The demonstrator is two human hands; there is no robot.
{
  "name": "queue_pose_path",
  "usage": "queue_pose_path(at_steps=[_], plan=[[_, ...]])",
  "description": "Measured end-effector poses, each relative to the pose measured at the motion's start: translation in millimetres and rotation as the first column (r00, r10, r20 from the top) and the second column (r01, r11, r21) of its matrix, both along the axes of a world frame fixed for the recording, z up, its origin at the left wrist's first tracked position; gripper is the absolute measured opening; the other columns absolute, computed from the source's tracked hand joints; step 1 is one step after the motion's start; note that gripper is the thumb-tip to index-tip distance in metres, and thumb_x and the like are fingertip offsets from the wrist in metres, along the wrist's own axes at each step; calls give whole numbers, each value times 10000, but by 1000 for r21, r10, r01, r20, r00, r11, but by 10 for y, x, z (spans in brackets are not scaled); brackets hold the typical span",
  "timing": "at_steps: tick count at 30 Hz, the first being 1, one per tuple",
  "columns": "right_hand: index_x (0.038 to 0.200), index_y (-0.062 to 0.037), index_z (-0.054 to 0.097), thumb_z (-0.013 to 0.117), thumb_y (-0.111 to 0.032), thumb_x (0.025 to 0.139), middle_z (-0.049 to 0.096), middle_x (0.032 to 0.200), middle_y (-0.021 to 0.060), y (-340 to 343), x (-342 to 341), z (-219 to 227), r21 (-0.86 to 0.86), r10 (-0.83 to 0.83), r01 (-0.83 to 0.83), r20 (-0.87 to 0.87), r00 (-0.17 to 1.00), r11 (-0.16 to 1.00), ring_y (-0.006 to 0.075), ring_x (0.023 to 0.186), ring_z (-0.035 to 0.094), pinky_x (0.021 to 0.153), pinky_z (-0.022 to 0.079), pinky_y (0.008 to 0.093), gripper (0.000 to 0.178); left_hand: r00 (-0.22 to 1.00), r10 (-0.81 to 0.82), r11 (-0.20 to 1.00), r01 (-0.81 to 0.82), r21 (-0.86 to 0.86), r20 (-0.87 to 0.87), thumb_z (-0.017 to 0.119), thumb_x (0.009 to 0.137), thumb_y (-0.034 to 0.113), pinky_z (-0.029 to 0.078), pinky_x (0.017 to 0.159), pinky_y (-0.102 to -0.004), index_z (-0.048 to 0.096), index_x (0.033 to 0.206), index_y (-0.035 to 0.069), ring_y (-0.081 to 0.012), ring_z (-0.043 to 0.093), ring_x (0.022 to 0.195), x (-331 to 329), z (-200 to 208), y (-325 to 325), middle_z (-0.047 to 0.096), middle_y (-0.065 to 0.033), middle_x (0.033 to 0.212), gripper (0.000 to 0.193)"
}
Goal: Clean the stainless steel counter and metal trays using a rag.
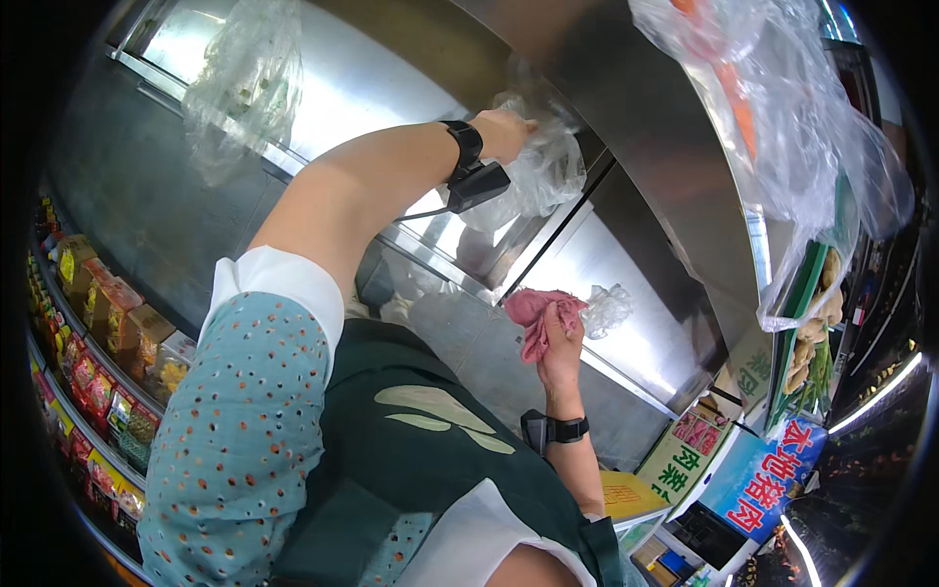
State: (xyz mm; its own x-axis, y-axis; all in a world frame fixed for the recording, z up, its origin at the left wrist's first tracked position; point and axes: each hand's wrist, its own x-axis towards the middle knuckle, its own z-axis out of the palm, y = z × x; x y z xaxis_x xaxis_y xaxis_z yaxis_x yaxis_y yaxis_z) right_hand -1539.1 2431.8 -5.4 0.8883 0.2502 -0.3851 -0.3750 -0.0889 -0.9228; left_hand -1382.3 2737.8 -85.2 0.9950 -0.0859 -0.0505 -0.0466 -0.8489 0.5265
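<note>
My left hand (504, 134) reaches over the stainless steel counter, closed on a crumpled clear plastic bag (548, 176). Its fingertips are partly lost among the film. Lower and to the right, a folded pink cloth (536, 318) is gripped by my right hand (559, 354), thumb pressed on top. Just beyond the cloth, a small wad of clear plastic (606, 311) rests on the steel surface (641, 264). Both wrists wear black bands with small boxes.
A big clear bag (245, 83) hangs over the counter edge at upper left. At upper right, more clear bags (782, 127) drape over a steel panel (626, 108), near ginger-like roots (807, 342). Packaged goods fill shelves (108, 372) at far left. A blue sign (768, 479) stands lower right.
</note>
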Motion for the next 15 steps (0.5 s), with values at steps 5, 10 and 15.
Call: queue_pose_path(at_steps=[5,10,15], plan=[[1043,-17,581,542,-135,957,609,870,17,288,308,-60,60,-33,33,6,999,998,84,754,567,667,454,216,151,985,168,986,-168,-24,40,636,697,95,509,777,-427,632,921,53,-352,612,892,-457,-128,248,634,-176,914,228],[1122,-14,551,535,-135,963,611,947,30,592,1515,-358,-10,137,-143,358,924,990,93,837,597,697,475,225,200,897,357,928,-308,-211,262,673,690,27,486,682,-359,575,912,8,-285,596,779,-1784,231,1081,575,-132,901,244],[1166,-51,548,520,-159,956,633,983,88,1050,3288,-478,-576,624,-456,125,771,679,171,843,630,735,499,292,238,802,592,790,-557,-258,83,659,713,32,447,641,-297,557,875,15,-226,536,721,-2827,888,1143,538,-101,849,192]])
